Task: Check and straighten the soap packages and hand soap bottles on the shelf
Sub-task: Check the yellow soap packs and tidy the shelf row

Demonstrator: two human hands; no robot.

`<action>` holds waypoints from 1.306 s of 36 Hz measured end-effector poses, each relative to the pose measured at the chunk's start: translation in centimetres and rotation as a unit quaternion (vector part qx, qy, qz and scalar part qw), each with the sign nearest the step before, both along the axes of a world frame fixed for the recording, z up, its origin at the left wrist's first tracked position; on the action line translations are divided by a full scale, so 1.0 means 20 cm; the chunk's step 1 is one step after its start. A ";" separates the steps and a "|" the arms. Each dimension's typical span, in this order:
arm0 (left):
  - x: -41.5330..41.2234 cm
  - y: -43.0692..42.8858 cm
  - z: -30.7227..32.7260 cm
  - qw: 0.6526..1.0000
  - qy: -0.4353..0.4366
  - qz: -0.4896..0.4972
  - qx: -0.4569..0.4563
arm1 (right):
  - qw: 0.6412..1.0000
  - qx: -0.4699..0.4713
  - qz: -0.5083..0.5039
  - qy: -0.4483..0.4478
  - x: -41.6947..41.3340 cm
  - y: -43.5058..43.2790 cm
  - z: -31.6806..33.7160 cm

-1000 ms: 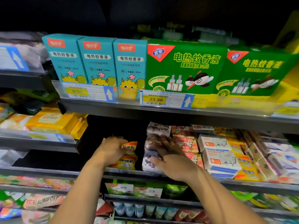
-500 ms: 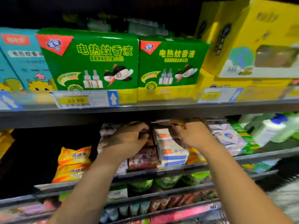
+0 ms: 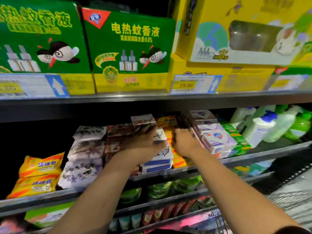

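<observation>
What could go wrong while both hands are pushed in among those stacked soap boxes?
1. The white soap boxes under the left hand are stacked close to the shelf's front edge, so a shove could tip one off.
2. The right hand works between the orange packs and the purple-white boxes. Those boxes might slide sideways into the hand soap bottles.

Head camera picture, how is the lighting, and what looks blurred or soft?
Head view: the green cardboard mosquito-liquid box is bright and readable; the grey metal soap shelf below sits in shadow; left hand and right hand are motion-smeared; the white plastic pump bottles at the right edge are soft.
</observation>
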State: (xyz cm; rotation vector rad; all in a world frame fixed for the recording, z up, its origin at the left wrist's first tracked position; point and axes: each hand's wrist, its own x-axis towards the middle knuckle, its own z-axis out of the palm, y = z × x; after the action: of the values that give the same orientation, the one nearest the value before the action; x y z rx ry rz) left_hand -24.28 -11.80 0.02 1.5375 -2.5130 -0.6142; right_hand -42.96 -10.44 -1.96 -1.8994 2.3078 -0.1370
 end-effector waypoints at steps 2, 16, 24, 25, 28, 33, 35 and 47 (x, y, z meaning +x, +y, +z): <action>0.00 0.00 0.00 1.000 -0.001 0.003 -0.006 | 1.000 -0.004 -0.004 0.027 0.00 0.00 -0.02; 0.01 0.03 0.01 1.000 -0.009 -0.008 -0.023 | 0.998 0.002 0.009 0.054 -0.02 -0.08 0.00; 0.01 0.02 0.01 1.000 -0.009 -0.010 -0.024 | 1.000 0.018 -0.003 0.018 0.00 -0.09 0.02; 0.01 0.02 0.01 1.000 -0.009 -0.009 -0.023 | 1.000 0.018 -0.008 0.016 0.00 -0.09 0.02; 0.01 0.01 0.00 1.000 -0.009 -0.009 -0.027 | 1.000 0.004 -0.016 0.016 0.01 -0.07 0.05; 0.01 0.01 -0.01 1.000 -0.002 -0.010 -0.020 | 0.998 0.002 -0.052 0.022 0.02 -0.01 0.12; 0.01 0.01 -0.01 1.000 0.002 -0.010 -0.017 | 0.998 0.010 -0.065 0.013 0.03 0.03 0.16; 0.03 0.03 0.03 0.997 0.068 -0.016 0.025 | 0.977 -0.172 -0.096 -0.076 -0.05 0.40 0.18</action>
State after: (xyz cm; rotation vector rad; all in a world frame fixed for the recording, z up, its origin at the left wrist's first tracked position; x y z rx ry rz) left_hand -23.71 -11.22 0.61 1.4227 -2.4427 -0.7651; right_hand -44.02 -2.37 1.71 -1.7200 2.4819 -0.7229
